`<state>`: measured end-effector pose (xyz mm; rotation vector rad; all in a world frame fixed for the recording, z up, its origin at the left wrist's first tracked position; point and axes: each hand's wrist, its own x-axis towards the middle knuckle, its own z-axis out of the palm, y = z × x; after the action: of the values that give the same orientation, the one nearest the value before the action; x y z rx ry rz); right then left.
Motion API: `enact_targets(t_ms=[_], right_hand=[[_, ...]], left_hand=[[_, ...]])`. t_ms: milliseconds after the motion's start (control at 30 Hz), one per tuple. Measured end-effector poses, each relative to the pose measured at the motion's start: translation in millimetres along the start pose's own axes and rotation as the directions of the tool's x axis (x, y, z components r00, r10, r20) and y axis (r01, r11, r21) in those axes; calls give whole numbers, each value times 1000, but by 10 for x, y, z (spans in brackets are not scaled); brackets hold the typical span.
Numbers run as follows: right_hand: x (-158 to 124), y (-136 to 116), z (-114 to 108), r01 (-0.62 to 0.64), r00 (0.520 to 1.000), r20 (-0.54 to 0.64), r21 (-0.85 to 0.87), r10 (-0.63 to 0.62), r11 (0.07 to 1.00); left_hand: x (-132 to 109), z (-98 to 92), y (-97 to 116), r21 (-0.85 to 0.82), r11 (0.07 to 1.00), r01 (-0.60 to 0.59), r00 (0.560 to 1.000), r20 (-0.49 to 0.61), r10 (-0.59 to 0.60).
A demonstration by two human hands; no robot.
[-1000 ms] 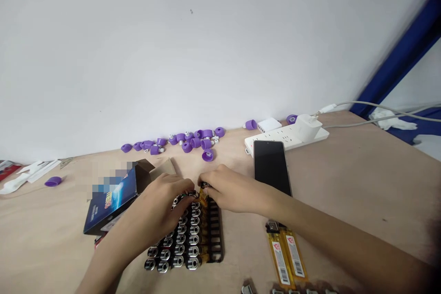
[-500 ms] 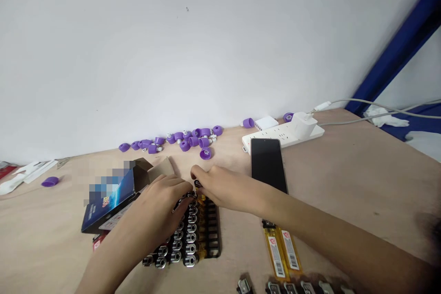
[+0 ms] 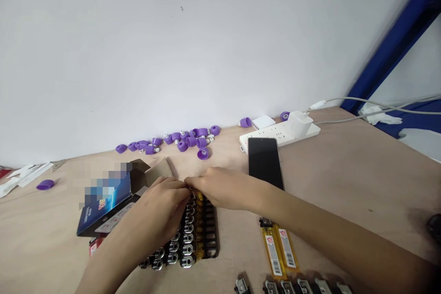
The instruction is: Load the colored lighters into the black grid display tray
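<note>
A black slotted tray point(image 3: 212, 239) lies in front of me, filled with rows of lighters point(image 3: 188, 238) that show metal tops and yellow bodies. One column of slots on its right side holds no lighters. My right hand point(image 3: 223, 188) is closed at the tray's far end, pinching a lighter whose top its fingers mostly hide. My left hand point(image 3: 167, 206) curls over the tray's left half, its fingertips meeting those of the right. What the left fingers hold is hidden. Two yellow lighters point(image 3: 279, 250) lie side by side under my right forearm.
A blue open box point(image 3: 106, 202) stands left of the tray. Several purple caps point(image 3: 203, 154) lie along the wall. A phone point(image 3: 264, 161) leans on a white power strip point(image 3: 280, 134) at the right. More lighters point(image 3: 287, 287) line the front edge.
My right hand has shifted slightly left and down toward the tray, closing against the left hand. The black-topped piece seen at its fingers is now covered. The view has shifted slightly.
</note>
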<state>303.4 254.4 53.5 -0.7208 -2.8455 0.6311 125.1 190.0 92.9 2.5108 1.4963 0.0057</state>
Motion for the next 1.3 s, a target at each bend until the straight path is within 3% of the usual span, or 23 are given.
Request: enact_targets(t_ms=[200, 633, 1300], right_hand=[[-8, -19, -3, 21, 1000, -7, -50, -22, 999], [-4, 5, 33, 37, 996, -78, -169, -51, 985], [-20, -13, -50, 76, 996, -37, -160, -83, 984]], left_hand=[[17, 13, -6, -22, 999, 37, 999, 29, -36], [38, 27, -84, 31, 994, 100, 988, -119, -96], [59, 90, -183, 77, 997, 8, 997, -81, -2]])
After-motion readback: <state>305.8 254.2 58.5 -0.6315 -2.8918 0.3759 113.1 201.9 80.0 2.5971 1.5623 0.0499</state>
